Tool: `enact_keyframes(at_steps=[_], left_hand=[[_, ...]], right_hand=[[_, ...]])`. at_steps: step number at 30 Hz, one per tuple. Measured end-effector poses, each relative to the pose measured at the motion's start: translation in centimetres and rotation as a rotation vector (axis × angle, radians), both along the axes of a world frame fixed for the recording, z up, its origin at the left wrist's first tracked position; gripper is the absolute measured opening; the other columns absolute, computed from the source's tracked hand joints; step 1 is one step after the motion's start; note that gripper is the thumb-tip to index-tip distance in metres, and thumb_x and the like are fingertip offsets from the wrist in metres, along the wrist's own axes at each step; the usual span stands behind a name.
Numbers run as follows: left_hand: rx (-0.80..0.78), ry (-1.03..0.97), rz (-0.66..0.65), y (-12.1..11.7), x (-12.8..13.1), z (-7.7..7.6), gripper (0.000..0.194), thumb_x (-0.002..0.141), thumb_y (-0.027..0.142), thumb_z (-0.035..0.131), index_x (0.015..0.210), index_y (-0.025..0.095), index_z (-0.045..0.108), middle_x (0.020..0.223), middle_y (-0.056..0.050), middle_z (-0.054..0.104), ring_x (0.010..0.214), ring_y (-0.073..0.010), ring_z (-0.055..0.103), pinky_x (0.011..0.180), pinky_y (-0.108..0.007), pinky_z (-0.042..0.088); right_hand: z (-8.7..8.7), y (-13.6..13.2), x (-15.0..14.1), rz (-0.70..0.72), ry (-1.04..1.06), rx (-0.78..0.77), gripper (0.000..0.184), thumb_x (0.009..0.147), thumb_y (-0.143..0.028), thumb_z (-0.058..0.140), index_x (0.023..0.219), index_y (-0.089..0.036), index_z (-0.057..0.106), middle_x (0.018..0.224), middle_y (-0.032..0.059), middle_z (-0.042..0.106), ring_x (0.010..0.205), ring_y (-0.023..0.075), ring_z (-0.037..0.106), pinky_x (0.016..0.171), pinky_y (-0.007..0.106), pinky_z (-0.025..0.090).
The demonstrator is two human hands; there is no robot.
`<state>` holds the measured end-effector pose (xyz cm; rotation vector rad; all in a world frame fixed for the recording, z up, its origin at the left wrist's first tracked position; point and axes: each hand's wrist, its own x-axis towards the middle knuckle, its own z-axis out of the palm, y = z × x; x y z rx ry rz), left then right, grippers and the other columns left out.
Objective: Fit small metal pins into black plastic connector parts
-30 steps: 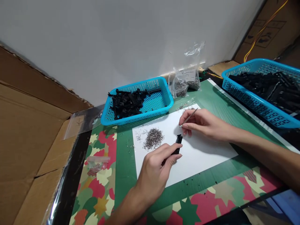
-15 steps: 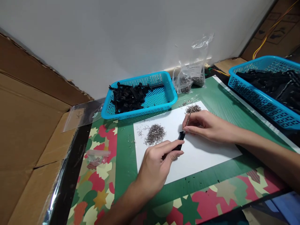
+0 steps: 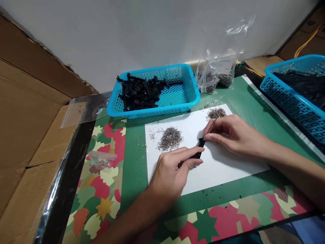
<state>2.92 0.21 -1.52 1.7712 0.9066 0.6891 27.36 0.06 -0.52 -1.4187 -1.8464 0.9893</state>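
Between the thumb and fingers of my left hand [image 3: 175, 166] is a small black plastic part [image 3: 200, 148], tilted over a white sheet of paper [image 3: 218, 173]. My right hand [image 3: 232, 134] pinches a thin metal tool [image 3: 212, 124] that looks like tweezers, its tip at the upper end of the black part. Whatever the tip touches is too small to make out. A pile of small bent metal wires [image 3: 170, 138] lies on the paper left of my hands. Behind my right hand is a second metal pile [image 3: 217, 113].
A blue basket [image 3: 152, 113] of black plastic parts stands at the back; another blue basket [image 3: 291, 96] is at the right. Clear bags [image 3: 209, 79] of metal pieces lean by the wall. A small plastic bag [image 3: 103, 160] lies left. Cardboard [image 3: 30, 118] borders the left side.
The view has shifted a little, so most things sit slightly differently in the picture. Both hands keep the same grip, with the tool tip still at the black part's upper end.
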Motion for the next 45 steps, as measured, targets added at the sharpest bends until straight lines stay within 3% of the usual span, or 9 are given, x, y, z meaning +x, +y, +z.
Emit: enact_keyframes(at_steps=[7, 15, 22, 26, 29, 36, 39, 41, 45], left_hand=[[-0.079, 0.022, 0.041, 0.1, 0.0, 0.2, 0.03, 0.093, 0.009, 0.067, 0.113, 0.02, 0.087, 0.086, -0.003, 0.082, 0.065, -0.0118, 0.065, 0.058, -0.022, 0.051], [-0.245, -0.006, 0.09, 0.2, 0.4, 0.9, 0.026, 0.093, 0.016, 0.067, 0.109, 0.018, 0.087, 0.071, -0.001, 0.074, 0.039, -0.0051, 0.045, 0.04, -0.02, 0.04], [-0.143, -0.022, 0.081, 0.5, -0.1, 0.1, 0.023, 0.1, 0.025, 0.071, 0.118, 0.02, 0.083, 0.061, 0.005, 0.062, 0.045, -0.0071, 0.048, 0.059, -0.024, 0.055], [-0.09, -0.04, 0.036, 0.5, -0.5, 0.2, 0.028, 0.106, 0.038, 0.066, 0.128, 0.024, 0.077, 0.084, 0.0, 0.07, 0.052, -0.0075, 0.055, 0.053, -0.023, 0.048], [-0.033, -0.057, -0.026, 0.5, -0.6, 0.5, 0.029, 0.109, 0.04, 0.059, 0.129, 0.025, 0.074, 0.098, -0.003, 0.071, 0.055, -0.0076, 0.057, 0.057, -0.023, 0.05], [0.046, -0.064, -0.033, 0.9, -0.7, 0.3, 0.045, 0.11, 0.04, 0.055, 0.154, 0.031, 0.058, 0.114, -0.005, 0.073, 0.062, -0.01, 0.061, 0.061, -0.024, 0.056], [0.102, -0.048, 0.024, 1.0, -0.7, 0.1, 0.054, 0.109, 0.038, 0.056, 0.162, 0.037, 0.046, 0.143, -0.009, 0.062, 0.078, -0.0135, 0.07, 0.061, -0.023, 0.057], [0.153, -0.047, 0.115, 1.1, -0.7, 0.2, 0.055, 0.108, 0.037, 0.056, 0.162, 0.038, 0.045, 0.154, -0.01, 0.053, 0.092, -0.0172, 0.072, 0.059, -0.022, 0.057], [0.228, -0.065, 0.229, 1.2, -1.0, 0.7, 0.042, 0.108, 0.033, 0.054, 0.15, 0.032, 0.058, 0.148, -0.009, 0.054, 0.095, -0.0174, 0.069, 0.065, -0.024, 0.06]], right_hand=[[0.2, -0.1, -0.2, -0.02, 0.004, -0.003, 0.016, 0.096, -0.022, 0.067, 0.087, -0.017, 0.079, 0.09, 0.0078, 0.083, 0.072, 0.0188, 0.073, 0.061, 0.028, 0.051], [0.2, 0.1, -0.2, 0.012, -0.001, -0.01, 0.016, 0.097, -0.019, 0.064, 0.087, -0.017, 0.077, 0.087, 0.0056, 0.081, 0.071, 0.017, 0.069, 0.063, 0.029, 0.047], [0.1, 0.5, 0.8, 0.01, 0.371, -0.21, 0.021, 0.104, -0.033, 0.061, 0.093, -0.017, 0.068, 0.088, 0.0054, 0.071, 0.076, 0.0168, 0.061, 0.071, 0.03, 0.049], [0.1, 0.7, 0.4, 0.003, 0.576, -0.207, 0.016, 0.101, -0.028, 0.056, 0.092, -0.018, 0.063, 0.074, 0.0001, 0.058, 0.065, 0.0145, 0.05, 0.063, 0.029, 0.042], [-0.1, 0.8, 0.2, -0.031, 0.618, -0.216, 0.014, 0.098, -0.03, 0.059, 0.098, -0.018, 0.066, 0.067, -0.0054, 0.042, 0.06, 0.0131, 0.037, 0.056, 0.027, 0.033], [0.1, 1.4, 0.2, -0.011, 0.357, -0.115, 0.051, 0.094, -0.066, 0.067, 0.103, -0.017, 0.076, 0.064, -0.0042, 0.049, 0.056, 0.0121, 0.041, 0.053, 0.026, 0.038], [1.4, 1.1, 1.4, -0.129, 0.2, -0.005, 0.058, 0.091, -0.071, 0.067, 0.102, -0.015, 0.079, 0.066, -0.0011, 0.055, 0.057, 0.0129, 0.044, 0.053, 0.027, 0.039], [2.7, 0.5, 3.1, -0.282, 0.059, 0.103, 0.055, 0.094, -0.067, 0.066, 0.102, -0.015, 0.08, 0.066, 0.0, 0.057, 0.058, 0.014, 0.046, 0.055, 0.028, 0.038], [5.3, -0.8, 8.7, -0.729, -0.278, 0.317, 0.047, 0.095, -0.056, 0.062, 0.104, -0.013, 0.08, 0.075, 0.0077, 0.068, 0.067, 0.0207, 0.056, 0.063, 0.032, 0.04]])
